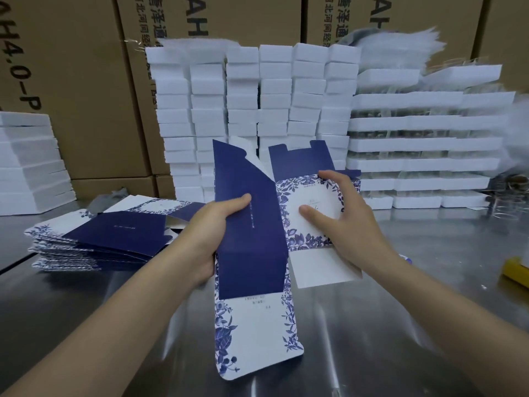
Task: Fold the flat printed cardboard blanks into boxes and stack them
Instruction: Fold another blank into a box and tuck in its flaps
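I hold a half-folded cardboard blank [252, 253], navy blue with white panels and blue floral print, above the steel table [372, 325]. My left hand [211, 227] grips its navy panel from the left, thumb on top. My right hand [340, 207] lies on the floral white panel, fingers curled over its far edge and thumb pressing the face. A long floral flap hangs toward me. A pile of flat blanks [94, 239] of the same print lies on the table to the left.
Stacks of white boxes [257, 110] stand behind the blank, with white trays [423, 144] stacked to the right and more white boxes [28, 161] at far left. Brown cartons [86, 67] form the back wall. A yellow object [515, 272] lies at the right edge.
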The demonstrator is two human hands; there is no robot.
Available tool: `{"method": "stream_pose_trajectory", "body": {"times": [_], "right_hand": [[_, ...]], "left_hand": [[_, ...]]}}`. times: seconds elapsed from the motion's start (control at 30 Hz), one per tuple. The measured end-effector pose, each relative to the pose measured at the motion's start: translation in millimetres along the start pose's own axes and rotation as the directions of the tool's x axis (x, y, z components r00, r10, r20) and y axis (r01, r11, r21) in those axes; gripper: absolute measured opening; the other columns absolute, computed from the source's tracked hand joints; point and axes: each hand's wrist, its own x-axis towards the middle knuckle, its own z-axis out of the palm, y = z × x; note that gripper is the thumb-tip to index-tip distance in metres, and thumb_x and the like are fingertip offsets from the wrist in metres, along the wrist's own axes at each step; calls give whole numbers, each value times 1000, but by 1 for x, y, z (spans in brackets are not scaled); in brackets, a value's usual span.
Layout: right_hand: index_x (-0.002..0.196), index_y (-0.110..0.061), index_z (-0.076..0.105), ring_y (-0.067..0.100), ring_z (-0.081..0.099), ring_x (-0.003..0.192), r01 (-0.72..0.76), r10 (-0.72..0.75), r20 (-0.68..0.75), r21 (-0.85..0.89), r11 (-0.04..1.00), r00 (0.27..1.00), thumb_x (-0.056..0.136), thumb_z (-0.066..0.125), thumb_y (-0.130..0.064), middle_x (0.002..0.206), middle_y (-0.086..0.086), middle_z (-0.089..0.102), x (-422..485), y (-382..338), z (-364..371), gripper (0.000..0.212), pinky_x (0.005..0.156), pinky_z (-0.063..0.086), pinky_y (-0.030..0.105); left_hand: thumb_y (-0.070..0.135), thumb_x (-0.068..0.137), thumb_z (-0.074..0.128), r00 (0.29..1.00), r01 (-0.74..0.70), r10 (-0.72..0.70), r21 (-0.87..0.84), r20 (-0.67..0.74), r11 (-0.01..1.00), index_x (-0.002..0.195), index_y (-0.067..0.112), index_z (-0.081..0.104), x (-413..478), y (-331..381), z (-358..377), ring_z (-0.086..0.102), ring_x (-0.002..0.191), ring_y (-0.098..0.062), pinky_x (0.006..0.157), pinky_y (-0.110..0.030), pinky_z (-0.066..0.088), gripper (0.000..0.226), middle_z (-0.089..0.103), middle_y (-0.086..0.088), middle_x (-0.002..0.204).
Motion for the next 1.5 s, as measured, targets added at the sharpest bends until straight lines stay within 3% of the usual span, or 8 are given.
{"method": "stream_pose_trajectory", "body": {"times": [0.3, 0.43, 0.63, 0.77, 0.87, 1.0, 1.13, 1.5], "right_hand": [[129, -63, 48, 14, 70, 107, -143, 135, 78, 100, 985, 988, 107, 43, -61, 109, -18, 74, 1, 2, 9, 23, 105, 51, 48], [129, -63, 47, -12, 65, 98, -181, 165, 149, 100, 978, 975, 108, 34, -65, 106, -38, 68, -4, 1, 17, 26, 94, 46, 33], [124, -62, 51, 20, 74, 98, -218, 202, 132, 117, 969, 970, 104, 48, -63, 106, -12, 76, -3, 2, 14, 20, 99, 56, 47], [135, -51, 56, 6, 60, 101, -156, 153, 43, 66, 986, 987, 102, 59, -57, 124, -33, 61, 1, 2, 5, 33, 94, 47, 19], [143, -43, 55, 2, 53, 126, -148, 149, -7, 78, 986, 989, 104, 57, -55, 138, -23, 58, 4, -1, 3, 41, 109, 42, 30], [148, -50, 48, -16, 50, 123, -183, 180, 30, 146, 972, 983, 104, 41, -70, 134, -32, 56, 4, -8, 3, 49, 115, 40, 36], [153, -52, 44, 3, 46, 144, -170, 143, 134, 217, 961, 981, 90, 32, -84, 155, -27, 49, -3, -15, 9, 72, 125, 33, 45], [142, -40, 59, -1, 67, 117, 37, -81, 121, 326, 945, 989, 92, 64, -61, 141, -23, 62, -9, -20, 12, 54, 99, 52, 29]], "left_hand": [[35, 90, 73, 992, 54, -39, -127, 117, 990, 98, 18, 87, -7, 7, -3, 80, 95, -31, 84, -51, 64, 23, 81, -9, 114], [34, 90, 73, 989, 58, -38, -146, 140, 988, 102, 16, 87, -7, 5, -3, 80, 97, -32, 85, -51, 64, 26, 80, -10, 116], [32, 92, 71, 992, 80, -71, -83, 109, 993, 101, 15, 86, -3, 8, -7, 80, 98, -32, 84, -54, 64, 25, 80, -11, 116], [33, 92, 72, 995, 86, -85, -24, 56, 996, 95, 18, 87, 1, 6, -8, 81, 89, -30, 72, -47, 66, 22, 81, -10, 111], [40, 91, 74, 995, 84, -83, -8, 49, 996, 99, 23, 87, 4, 0, -6, 81, 91, -26, 72, -41, 66, 24, 81, -7, 112], [53, 98, 64, 998, 58, -58, -45, 11, 997, 102, 30, 86, 9, -5, -5, 80, 98, -23, 84, -39, 62, 32, 81, -2, 116], [69, 102, 46, 997, 37, -41, -80, -59, 996, 119, 29, 81, 13, -6, -7, 79, 102, -24, 84, -41, 61, 56, 80, -1, 118], [70, 100, 48, 999, 38, -35, -128, 25, 991, 122, 27, 80, 10, -3, -9, 79, 102, -25, 75, -37, 64, 58, 79, -5, 120]]}}
